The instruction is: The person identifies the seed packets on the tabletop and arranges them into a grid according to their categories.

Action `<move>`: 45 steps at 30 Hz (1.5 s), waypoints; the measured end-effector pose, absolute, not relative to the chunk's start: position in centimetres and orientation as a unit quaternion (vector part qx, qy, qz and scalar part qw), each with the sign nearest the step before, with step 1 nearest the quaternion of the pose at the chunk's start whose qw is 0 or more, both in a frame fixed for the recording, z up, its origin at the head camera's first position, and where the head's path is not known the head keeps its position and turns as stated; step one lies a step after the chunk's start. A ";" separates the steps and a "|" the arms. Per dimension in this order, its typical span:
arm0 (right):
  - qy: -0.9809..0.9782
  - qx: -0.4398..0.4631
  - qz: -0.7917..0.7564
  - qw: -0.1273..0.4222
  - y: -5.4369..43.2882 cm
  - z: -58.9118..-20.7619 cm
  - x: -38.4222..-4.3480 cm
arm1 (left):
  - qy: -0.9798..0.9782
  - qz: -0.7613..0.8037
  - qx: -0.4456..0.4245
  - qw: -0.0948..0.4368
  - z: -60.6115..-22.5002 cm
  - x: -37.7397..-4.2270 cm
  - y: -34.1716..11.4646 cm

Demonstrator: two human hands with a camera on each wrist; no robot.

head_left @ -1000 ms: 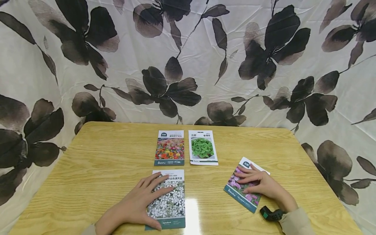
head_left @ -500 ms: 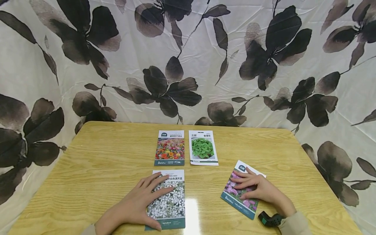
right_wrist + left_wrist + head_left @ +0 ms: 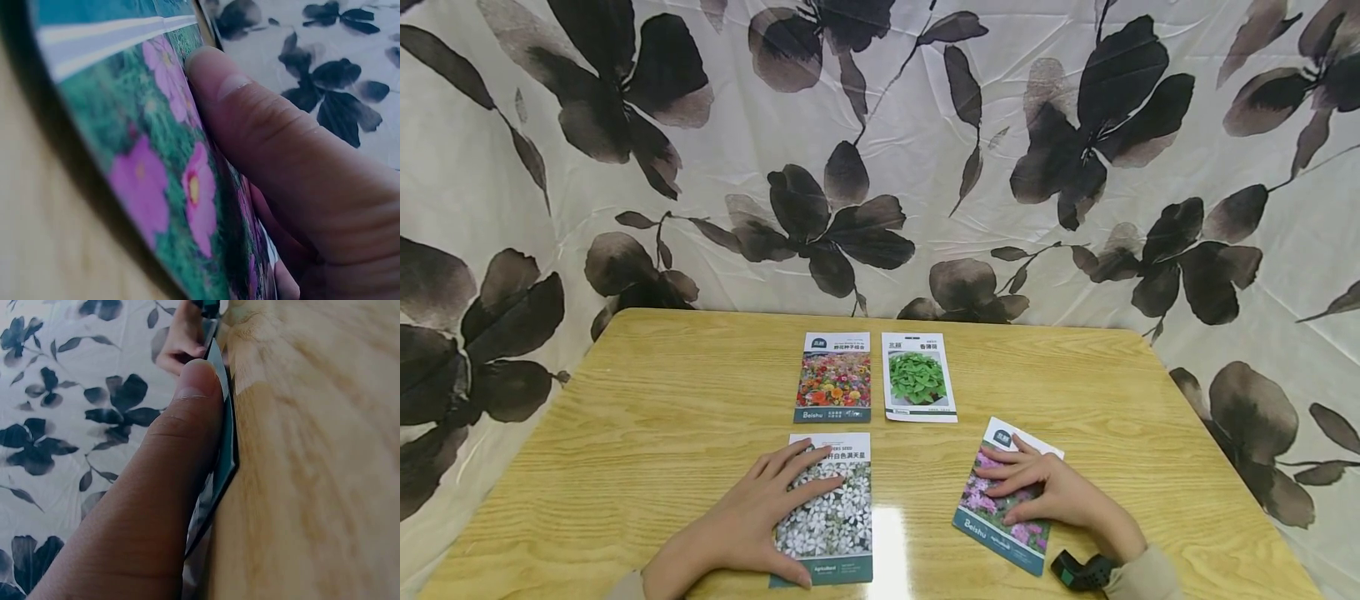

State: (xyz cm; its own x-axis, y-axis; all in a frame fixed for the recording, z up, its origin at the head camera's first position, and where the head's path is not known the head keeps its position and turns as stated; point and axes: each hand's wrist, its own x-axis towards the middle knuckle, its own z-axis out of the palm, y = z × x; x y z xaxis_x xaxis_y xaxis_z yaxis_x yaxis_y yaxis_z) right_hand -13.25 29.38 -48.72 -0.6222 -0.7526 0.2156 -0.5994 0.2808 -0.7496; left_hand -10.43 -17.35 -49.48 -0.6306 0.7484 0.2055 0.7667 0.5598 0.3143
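On the wooden table, a seed packet with white flowers [image 3: 838, 521] lies face up at the front centre. My left hand [image 3: 760, 508] rests over its left side with spread fingers, and the left thumb [image 3: 199, 394] touches its lower part in the left wrist view. To the right, a seed packet with pink flowers [image 3: 1000, 533] lies tilted on the table. My right hand [image 3: 1052, 487] rests on it from the right, fingers extended across the picture. Close up in the right wrist view, the right thumb [image 3: 231, 100] presses on the face of the pink-flower packet.
Farther back lie a packet with mixed colourful flowers [image 3: 833, 379] and a packet with green leaves [image 3: 917, 379], side by side. A black band [image 3: 1081, 571] sits at the right wrist. Behind the table [image 3: 662, 417] hangs a floral cloth [image 3: 940, 158].
My right hand has slid the pink-flower packet to the left and toward the front edge. My left hand and the other packets stay where they were.
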 end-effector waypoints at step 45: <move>0.739 -0.499 -0.418 0.172 22.5 -48.4 -13.1 | -0.886 -0.181 -0.426 0.024 -49.6 -10.5 -17.2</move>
State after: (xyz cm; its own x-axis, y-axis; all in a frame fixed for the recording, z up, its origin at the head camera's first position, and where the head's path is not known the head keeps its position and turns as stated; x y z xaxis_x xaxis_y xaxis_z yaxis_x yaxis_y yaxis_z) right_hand -13.13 22.49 -48.37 -0.4429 -0.8815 0.1637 -0.5944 0.1520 -0.7897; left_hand -10.49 -17.24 -49.60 -0.6366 0.7456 0.1969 0.7631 0.5722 0.3003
